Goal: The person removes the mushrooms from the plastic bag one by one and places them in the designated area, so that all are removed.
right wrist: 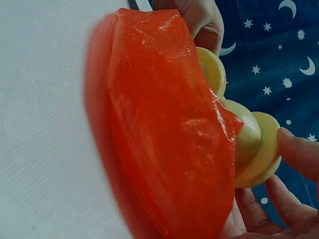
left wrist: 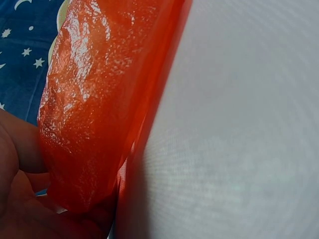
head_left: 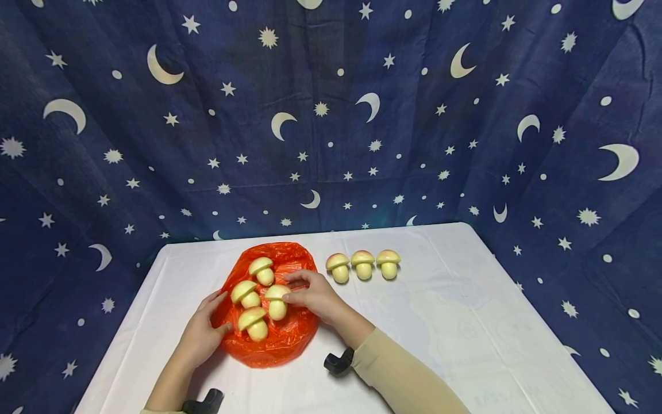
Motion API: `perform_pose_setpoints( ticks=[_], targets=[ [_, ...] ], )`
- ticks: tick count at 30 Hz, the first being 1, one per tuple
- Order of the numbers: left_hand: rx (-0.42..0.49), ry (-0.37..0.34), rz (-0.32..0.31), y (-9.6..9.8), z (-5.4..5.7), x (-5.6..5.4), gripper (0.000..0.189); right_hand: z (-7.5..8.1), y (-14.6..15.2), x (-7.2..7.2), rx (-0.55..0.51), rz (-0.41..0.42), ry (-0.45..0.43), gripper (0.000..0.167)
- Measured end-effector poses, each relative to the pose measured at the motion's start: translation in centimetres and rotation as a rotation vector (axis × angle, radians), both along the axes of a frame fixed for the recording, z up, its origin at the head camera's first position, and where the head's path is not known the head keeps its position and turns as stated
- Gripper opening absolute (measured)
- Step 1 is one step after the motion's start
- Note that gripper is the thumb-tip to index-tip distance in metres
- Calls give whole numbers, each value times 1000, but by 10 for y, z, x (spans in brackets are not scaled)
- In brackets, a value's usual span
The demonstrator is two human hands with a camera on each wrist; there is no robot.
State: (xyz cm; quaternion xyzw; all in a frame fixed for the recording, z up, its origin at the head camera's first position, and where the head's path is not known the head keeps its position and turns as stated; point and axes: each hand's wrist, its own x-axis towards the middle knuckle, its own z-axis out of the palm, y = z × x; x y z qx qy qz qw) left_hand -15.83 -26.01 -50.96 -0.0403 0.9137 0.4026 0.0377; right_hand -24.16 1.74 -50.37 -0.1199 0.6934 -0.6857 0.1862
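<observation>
Beige sleeve [head_left: 411, 371] foremost — right hand [head_left: 319, 298] pinches a mushroom [head_left: 277, 309] at fingertips, left hand [head_left: 200, 333] grips the red bag [head_left: 281, 345].

No legible text, labels, brands, numbers or signs from where I'm standing.
</observation>
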Motion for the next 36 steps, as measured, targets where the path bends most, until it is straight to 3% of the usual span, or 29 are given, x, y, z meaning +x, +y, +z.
perform_pose_setpoints(
  ticks=[16, 22, 36],
  targets=[
    [6, -40, 1, -1, 2, -2, 78, 8, 20, 6, 40, 34, 48, 47],
    [12, -40, 0, 0, 1, -1, 78, 11, 30, 10, 42, 40, 54, 52],
    [5, -34, -2, 0, 1, -2, 78, 16, 54, 13, 34, 17, 54, 53]
  ],
)
